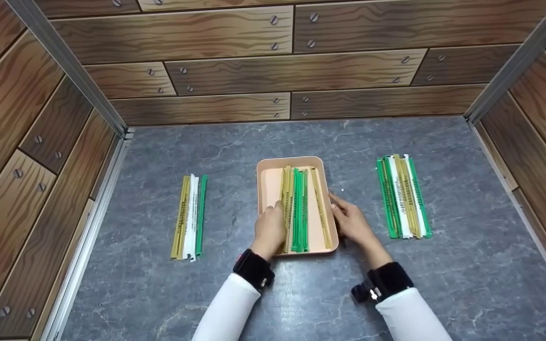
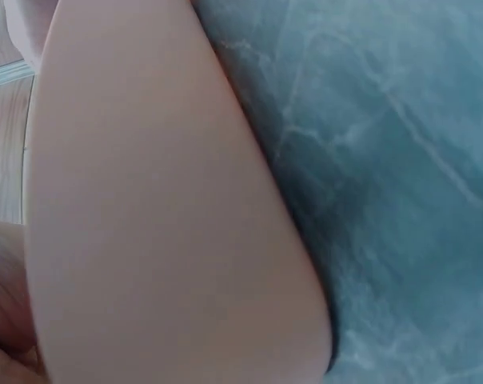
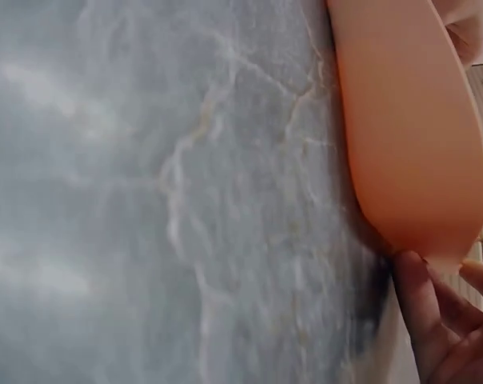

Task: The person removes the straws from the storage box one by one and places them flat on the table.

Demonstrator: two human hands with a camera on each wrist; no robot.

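Note:
A shallow peach tray (image 1: 268, 177) stands mid-table and holds several long, thin stick packets, gold and green (image 1: 297, 208), with print on them. My left hand (image 1: 269, 231) reaches over the tray's left side, fingers curled against the gold packets (image 1: 286, 189) there; the fingertips are hidden. In the left wrist view, part of that hand (image 2: 3, 300) shows behind the tray wall (image 2: 161, 192). At the tray's right side, my right hand (image 1: 354, 225) holds the wall between thumb and fingers. The right wrist view shows its thumb (image 3: 416, 292) low on the tray corner (image 3: 421, 184).
On the left lies a row of gold, white and green packets (image 1: 190, 218). Another row of green, white and gold packets (image 1: 403, 196) lies on the right. Wood-patterned walls (image 1: 230, 76) border the grey marbled table (image 1: 126, 284) at the back and sides.

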